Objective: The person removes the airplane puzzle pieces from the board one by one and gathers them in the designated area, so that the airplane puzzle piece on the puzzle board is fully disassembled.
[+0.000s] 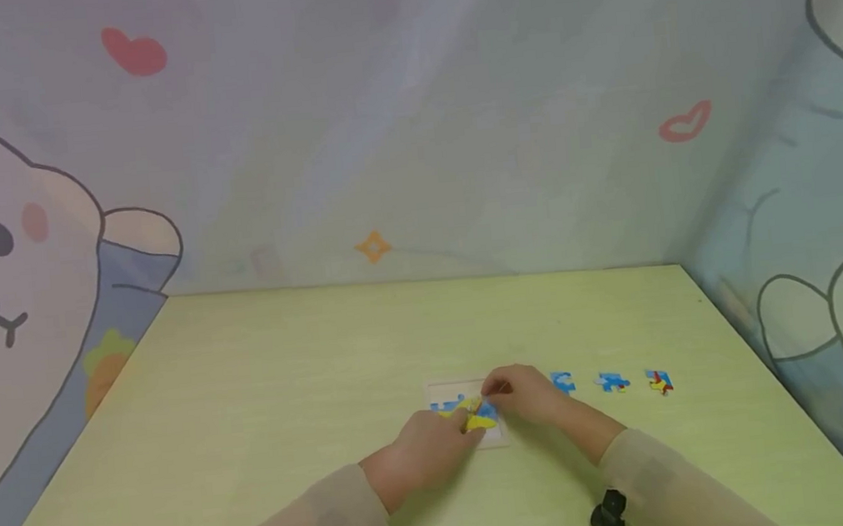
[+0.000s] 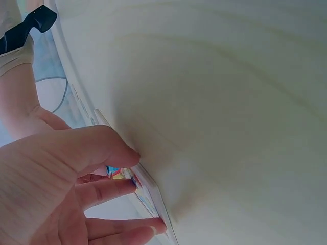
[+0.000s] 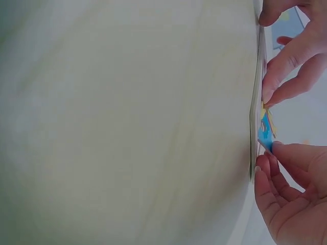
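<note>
A pale, shallow puzzle tray (image 1: 493, 439) lies on the table with blue and yellow jigsaw pieces (image 1: 483, 421) in it. My right hand (image 1: 527, 393) is at the tray's right side, pinching a blue puzzle piece (image 3: 265, 137) between thumb and fingers, tilted up from the tray in the right wrist view. My left hand (image 1: 426, 448) rests on the near left part of the tray. In the left wrist view its thumb touches the tray edge (image 2: 150, 185), and its fairly straight fingers (image 2: 110, 191) press on the pieces. The hands hide part of the puzzle.
To the right of the tray lie loose pieces in a row: a blue one (image 1: 563, 382) close to my right wrist, another blue one (image 1: 612, 382), and a red, yellow and blue one (image 1: 659, 381). The light wooden table (image 1: 286, 350) meets a printed cloth backdrop (image 1: 410, 130).
</note>
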The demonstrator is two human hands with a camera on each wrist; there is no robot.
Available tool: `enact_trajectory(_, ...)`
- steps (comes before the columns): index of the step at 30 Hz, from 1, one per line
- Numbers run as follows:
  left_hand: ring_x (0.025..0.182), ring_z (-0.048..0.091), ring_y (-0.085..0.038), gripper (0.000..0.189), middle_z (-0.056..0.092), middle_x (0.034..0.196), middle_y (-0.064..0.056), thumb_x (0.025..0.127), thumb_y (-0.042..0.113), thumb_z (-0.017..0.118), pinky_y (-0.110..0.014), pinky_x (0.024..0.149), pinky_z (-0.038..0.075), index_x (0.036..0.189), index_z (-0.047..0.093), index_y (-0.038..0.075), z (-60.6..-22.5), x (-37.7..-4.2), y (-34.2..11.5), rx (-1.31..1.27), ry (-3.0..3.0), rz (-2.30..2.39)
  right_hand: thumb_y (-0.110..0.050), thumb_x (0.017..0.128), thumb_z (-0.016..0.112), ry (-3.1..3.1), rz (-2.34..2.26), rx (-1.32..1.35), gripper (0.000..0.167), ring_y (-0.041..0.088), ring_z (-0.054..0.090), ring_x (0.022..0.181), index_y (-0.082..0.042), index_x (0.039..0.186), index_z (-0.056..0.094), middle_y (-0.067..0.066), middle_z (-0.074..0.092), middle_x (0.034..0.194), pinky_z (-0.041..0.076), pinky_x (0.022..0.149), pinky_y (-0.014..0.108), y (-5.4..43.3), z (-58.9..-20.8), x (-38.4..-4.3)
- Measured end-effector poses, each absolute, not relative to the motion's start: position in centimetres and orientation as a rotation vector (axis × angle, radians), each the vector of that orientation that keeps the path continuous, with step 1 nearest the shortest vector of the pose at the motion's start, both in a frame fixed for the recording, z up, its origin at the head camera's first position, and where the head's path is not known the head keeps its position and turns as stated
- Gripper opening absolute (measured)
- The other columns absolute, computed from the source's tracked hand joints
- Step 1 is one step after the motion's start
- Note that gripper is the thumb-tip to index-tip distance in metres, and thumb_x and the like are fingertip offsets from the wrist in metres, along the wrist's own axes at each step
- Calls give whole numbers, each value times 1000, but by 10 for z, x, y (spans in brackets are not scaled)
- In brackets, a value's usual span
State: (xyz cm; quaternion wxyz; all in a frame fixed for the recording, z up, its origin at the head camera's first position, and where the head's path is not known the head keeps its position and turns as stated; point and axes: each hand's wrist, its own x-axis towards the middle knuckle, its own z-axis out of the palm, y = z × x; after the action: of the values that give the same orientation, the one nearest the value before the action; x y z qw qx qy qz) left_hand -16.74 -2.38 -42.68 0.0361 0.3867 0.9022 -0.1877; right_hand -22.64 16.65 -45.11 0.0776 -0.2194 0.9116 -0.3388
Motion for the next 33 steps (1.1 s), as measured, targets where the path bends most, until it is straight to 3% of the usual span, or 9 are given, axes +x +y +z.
enact_trajectory(12,50,36,-12,45,53,122,-1,94,22,55,-25,45,34,135,46,38,-429,-167,-21,1159,2791,-576,-5,89,60,2676,-1205,-584,9,23,59,92,-5,92,68,3,65,93,48,81,38,174,-451,-227)
enact_trajectory(20,48,31,-10,45,53,112,1,95,23,54,-24,45,33,137,45,37,-429,-166,-21,1165,2779,-596,-8,89,61,2618,-1246,-519,11,18,59,85,-1,95,68,5,66,92,50,73,31,186,-449,-224)
enact_trajectory(28,51,36,-12,42,53,109,0,93,18,55,-25,45,34,132,49,33,-430,-171,-25,1207,2758,-519,-11,88,64,2617,-1305,-420,13,17,59,88,-2,97,69,5,66,94,49,74,29,201,-454,-226)
enact_trajectory(33,48,35,-13,43,52,126,-3,92,12,55,-25,45,33,127,47,35,-430,-173,-26,1176,2735,-421,-10,88,63,2561,-1388,-393,15,18,59,86,2,98,67,8,65,94,51,73,30,213,-454,-223)
